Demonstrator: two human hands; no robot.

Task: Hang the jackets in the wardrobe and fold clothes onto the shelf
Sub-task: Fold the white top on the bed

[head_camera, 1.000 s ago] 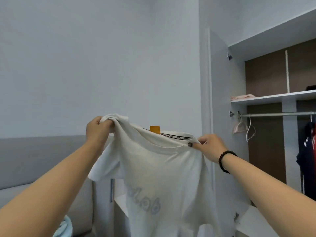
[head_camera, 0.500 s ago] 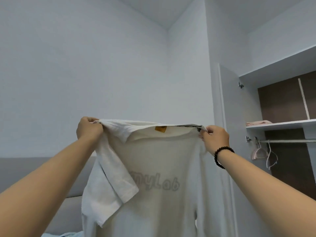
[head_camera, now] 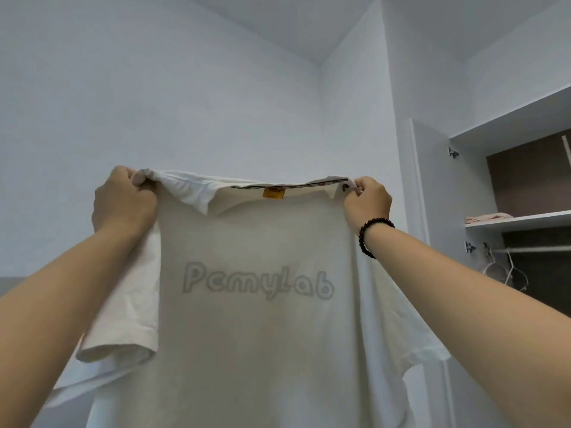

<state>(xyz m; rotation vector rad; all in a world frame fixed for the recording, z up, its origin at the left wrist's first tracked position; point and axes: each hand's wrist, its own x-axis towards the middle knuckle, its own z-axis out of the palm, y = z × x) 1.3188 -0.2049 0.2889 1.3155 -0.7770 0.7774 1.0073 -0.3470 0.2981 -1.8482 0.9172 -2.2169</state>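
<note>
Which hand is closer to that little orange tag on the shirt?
Right. The right hand pinches the shirt nearer the orange tag; the left hand grips the far shoulder.

The white T-shirt (head_camera: 256, 319) bears grey outlined lettering and an orange neck tag (head_camera: 272, 193); a black beaded bracelet (head_camera: 372, 234) circles one wrist.

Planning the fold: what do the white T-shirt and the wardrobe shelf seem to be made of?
White T-shirt: soft, matte knit, probably cotton; it drapes, creases and lets its lettering show through. Wardrobe shelf: rigid board with a smooth white finish, likely laminate, judging by its straight, flat edge.
</note>
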